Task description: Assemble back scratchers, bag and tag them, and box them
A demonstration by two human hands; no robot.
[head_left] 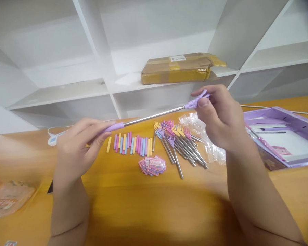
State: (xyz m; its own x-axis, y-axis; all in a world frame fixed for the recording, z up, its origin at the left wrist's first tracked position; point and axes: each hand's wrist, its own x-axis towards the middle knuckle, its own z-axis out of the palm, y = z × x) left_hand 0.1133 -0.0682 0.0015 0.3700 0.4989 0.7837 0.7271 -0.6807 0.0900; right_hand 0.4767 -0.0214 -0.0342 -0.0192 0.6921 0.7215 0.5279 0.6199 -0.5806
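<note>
A metal rod (154, 115) with a purple handle and a purple hand-shaped head is held up above the table. My left hand (78, 147) is closed round the purple handle. At the other end, my right hand (219, 114) grips the purple head between thumb and fingers. Below lie several loose coloured sleeves (139, 146) in a row, in yellow, pink, blue and purple. Beside them is a pile of metal rods (186, 150) with coloured hand-shaped heads. A small stack of pink printed cards (152, 165) lies in front of the sleeves.
Clear plastic bags (213, 147) lie right of the rods. A purple box (303, 162) with items inside stands at the right. An orange-printed bag (10, 198) lies at the left. A taped carton (179, 70) rests on the white shelf (87, 90) behind.
</note>
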